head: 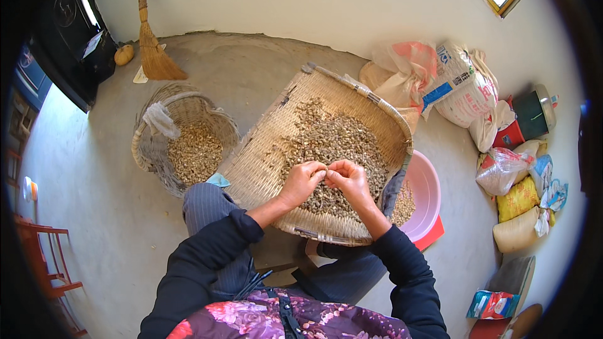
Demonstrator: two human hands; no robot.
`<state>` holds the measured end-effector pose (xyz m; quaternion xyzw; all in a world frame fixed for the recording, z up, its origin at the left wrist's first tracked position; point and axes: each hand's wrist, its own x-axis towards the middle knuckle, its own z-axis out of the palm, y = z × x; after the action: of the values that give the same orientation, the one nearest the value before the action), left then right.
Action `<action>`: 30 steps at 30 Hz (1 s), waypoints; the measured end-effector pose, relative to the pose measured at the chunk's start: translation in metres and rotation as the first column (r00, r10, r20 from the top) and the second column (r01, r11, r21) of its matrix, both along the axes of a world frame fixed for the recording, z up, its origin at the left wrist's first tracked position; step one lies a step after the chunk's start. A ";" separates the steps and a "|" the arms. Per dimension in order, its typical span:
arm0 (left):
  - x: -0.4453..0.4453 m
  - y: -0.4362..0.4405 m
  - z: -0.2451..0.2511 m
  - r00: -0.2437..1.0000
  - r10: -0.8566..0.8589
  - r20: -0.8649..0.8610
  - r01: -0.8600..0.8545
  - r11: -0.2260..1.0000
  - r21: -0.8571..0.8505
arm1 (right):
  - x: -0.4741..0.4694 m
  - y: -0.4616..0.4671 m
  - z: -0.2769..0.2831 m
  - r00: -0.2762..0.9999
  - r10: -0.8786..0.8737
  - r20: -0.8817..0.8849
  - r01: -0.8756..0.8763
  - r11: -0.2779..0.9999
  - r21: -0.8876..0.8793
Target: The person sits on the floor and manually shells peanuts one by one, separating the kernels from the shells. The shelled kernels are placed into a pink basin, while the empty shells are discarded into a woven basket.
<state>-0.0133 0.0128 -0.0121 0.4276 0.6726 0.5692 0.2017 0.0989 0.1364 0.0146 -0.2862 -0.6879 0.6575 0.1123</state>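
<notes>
My left hand (299, 183) and my right hand (351, 181) meet fingertip to fingertip over a woven winnowing basket (259, 150). Thumbs and forefingers of both pinch a small dried pod (326, 170), mostly hidden by the fingers. Below them spreads a heap of small brown dried pods (341, 139), piled towards the basket's deeper right side. The basket lies tilted across my lap. Left of it stands a round wicker basket (153, 148) with pale, broken husks (193, 153) inside. A pink plastic basin (431, 188), partly under the winnowing basket's right edge, holds pale kernels (404, 205).
A straw broom (158, 54) leans on the back wall beside a small pumpkin (124, 55). Stuffed sacks (464, 84) and bags (518, 197) line the right wall. A red wooden chair (47, 259) stands at far left. Translucent plastic (161, 120) hangs on the wicker basket's handle.
</notes>
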 end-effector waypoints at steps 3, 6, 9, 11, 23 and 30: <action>0.002 0.000 0.000 0.997 -0.010 -0.070 0.014 0.998 0.056 | 0.004 -0.006 0.004 0.999 -0.015 -0.043 0.014 1.000 -0.016; 0.001 -0.001 0.002 0.995 -0.058 -0.082 0.057 0.998 -0.012 | 0.006 -0.007 0.005 0.999 -0.019 -0.038 0.019 1.000 -0.007; 0.000 0.000 -0.001 0.992 -0.081 -0.097 0.082 0.997 0.007 | 0.006 -0.008 0.007 0.999 -0.032 -0.006 0.032 0.999 -0.009; 0.001 0.000 -0.002 0.995 -0.100 0.020 0.100 0.995 0.015 | 0.007 -0.010 0.009 0.999 -0.044 0.005 0.044 0.999 -0.010; 0.000 0.000 -0.003 0.928 -0.159 0.336 0.167 0.986 0.005 | 0.012 -0.017 0.003 0.988 -0.138 -0.074 0.134 0.989 -0.065; -0.005 0.001 0.005 0.977 -0.201 0.073 0.192 0.975 0.113 | 0.020 -0.005 0.005 0.985 -0.048 -0.164 0.010 0.974 -0.226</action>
<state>-0.0179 0.0142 -0.0073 0.4778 0.5868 0.5987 0.2626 0.1192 0.1317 0.0198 -0.2507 -0.5930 0.7510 0.1465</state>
